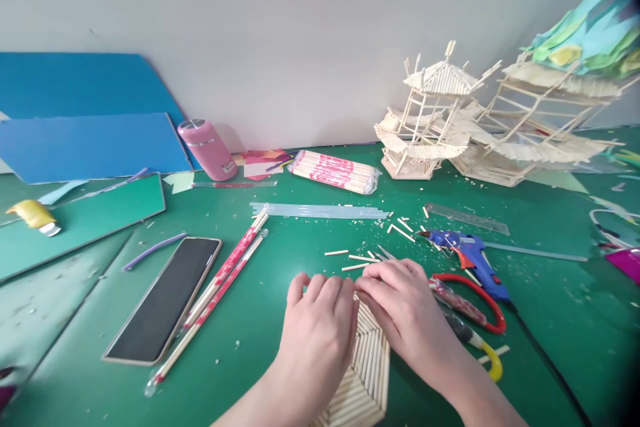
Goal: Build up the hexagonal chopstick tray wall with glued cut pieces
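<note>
A many-sided panel of glued wooden sticks [373, 353] lies in front of me, partly under my hands. My left hand [320, 333] is curled over its far side, fingertips hidden. Close against it, my right hand [405, 313] has its fingers pinched together at the panel's far edge. Any small piece between the fingertips is hidden. Cut stick pieces [354, 267] lie just beyond the hands. Right of my right hand are red-handled scissors [500, 320] and a blue glue gun [480, 263], a glue stick at its rear.
Behind stand stick-built pavilion models [433, 120], a wrapped stick bundle [335, 171] and a pink bottle [207, 150]. Clear glue sticks [320, 211] lie mid-table. A phone [165, 300] and long wrapped sticks [215, 300] lie left. The glue gun's black cord [545, 353] runs toward the front right.
</note>
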`<action>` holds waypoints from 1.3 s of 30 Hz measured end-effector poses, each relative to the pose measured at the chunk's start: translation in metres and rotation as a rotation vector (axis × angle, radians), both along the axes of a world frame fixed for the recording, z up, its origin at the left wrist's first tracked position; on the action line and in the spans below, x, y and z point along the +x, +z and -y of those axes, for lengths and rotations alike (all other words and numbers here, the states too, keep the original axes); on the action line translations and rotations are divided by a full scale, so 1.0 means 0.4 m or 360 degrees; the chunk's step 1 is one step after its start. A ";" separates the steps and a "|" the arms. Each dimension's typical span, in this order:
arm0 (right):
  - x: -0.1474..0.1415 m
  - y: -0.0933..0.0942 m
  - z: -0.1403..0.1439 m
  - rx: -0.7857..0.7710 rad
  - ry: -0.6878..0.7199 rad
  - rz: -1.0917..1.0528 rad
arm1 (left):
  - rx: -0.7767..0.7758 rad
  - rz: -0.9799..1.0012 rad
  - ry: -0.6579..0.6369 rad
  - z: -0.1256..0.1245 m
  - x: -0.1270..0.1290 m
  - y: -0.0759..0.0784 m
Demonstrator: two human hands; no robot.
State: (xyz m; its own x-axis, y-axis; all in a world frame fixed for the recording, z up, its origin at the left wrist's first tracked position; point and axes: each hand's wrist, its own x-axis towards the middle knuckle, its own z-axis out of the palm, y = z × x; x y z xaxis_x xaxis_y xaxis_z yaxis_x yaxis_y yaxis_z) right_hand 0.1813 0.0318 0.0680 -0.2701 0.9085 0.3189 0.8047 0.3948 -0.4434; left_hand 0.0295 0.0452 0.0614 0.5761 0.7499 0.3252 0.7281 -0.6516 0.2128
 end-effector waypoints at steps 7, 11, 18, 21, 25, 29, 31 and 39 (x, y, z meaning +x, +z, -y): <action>0.008 0.000 0.027 -0.0038 -0.0014 -0.0064 | -0.0068 -0.0210 -0.0100 0.020 -0.001 -0.002; 0.012 -0.013 0.048 -0.0040 -0.0019 -0.0111 | -0.0060 -0.0230 -0.0121 0.037 0.000 -0.005; 0.038 -0.005 0.061 -0.0067 -0.0025 -0.0138 | 0.0047 -0.0222 -0.0131 0.041 0.009 0.006; 0.103 0.008 0.065 0.0164 -0.0289 -0.0200 | 0.0053 -0.0164 -0.0036 0.025 -0.005 0.025; 0.222 -0.019 0.111 0.0132 -0.0538 -0.0194 | -0.0039 0.0163 0.0098 0.003 -0.043 0.040; 0.294 -0.094 0.179 -0.0194 -0.0605 0.0130 | -0.0354 0.0627 0.0233 -0.003 -0.070 0.030; 0.306 -0.122 0.197 -0.0249 -0.0614 0.0240 | -0.0467 0.0724 0.0322 -0.002 -0.076 0.021; 0.297 -0.107 0.134 -0.0400 -0.0515 0.0388 | -0.0883 0.1185 0.0651 0.008 -0.085 0.015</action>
State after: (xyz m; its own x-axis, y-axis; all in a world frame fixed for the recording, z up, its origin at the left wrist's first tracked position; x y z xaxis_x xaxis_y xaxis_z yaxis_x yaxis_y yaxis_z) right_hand 0.3002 -0.0219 0.0252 -0.0003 0.9992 0.0410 0.9611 0.0116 -0.2760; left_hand -0.0046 0.0419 0.0674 0.0341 0.9985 0.0429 0.4323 -0.0535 0.9002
